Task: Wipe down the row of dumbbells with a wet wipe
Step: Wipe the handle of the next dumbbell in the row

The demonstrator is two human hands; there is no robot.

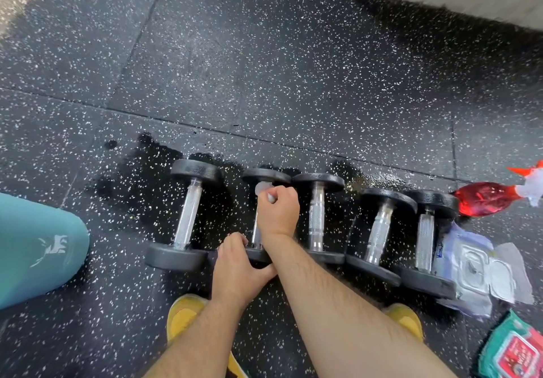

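Several black dumbbells with chrome handles lie side by side on the speckled rubber floor. My right hand [277,211] grips a grey wet wipe [262,188] wrapped round the upper handle of the second dumbbell from the left [266,175]. My left hand [239,266] holds that dumbbell's near head. The leftmost dumbbell [188,216] lies beside it, untouched. To the right lie the third dumbbell [316,216] and two more, the fourth dumbbell [379,230] and the fifth dumbbell [426,239].
A wet patch [141,178] darkens the floor round the row. A wipes pack [476,272] lies right of the row, a red packet [482,198] behind it, a green and red pack [511,351] at bottom right. A teal-clad knee [38,245] at left; yellow shoes [183,316] below.
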